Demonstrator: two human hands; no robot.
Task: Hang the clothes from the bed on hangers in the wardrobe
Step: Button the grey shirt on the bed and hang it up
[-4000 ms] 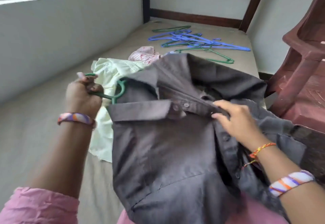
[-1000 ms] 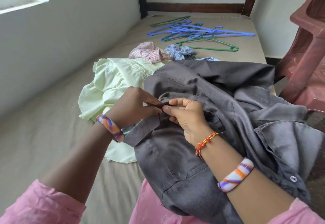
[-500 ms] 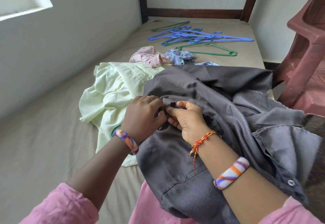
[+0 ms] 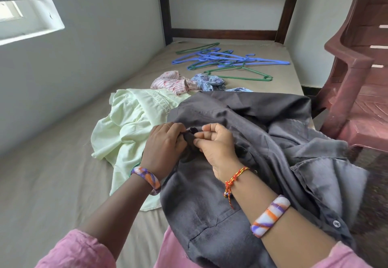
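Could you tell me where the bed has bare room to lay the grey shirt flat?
Bare mattress lies between the wall and the pale green shirt. The far end is crowded with hangers and small clothes; the grey shirt covers the near right.

We see a reddish-brown plastic chair (image 4: 357,91) standing just beside the bed at our right, a window (image 4: 23,13) set in the pale wall (image 4: 94,57) at upper left, and a dark wooden headboard (image 4: 228,32) ahead.
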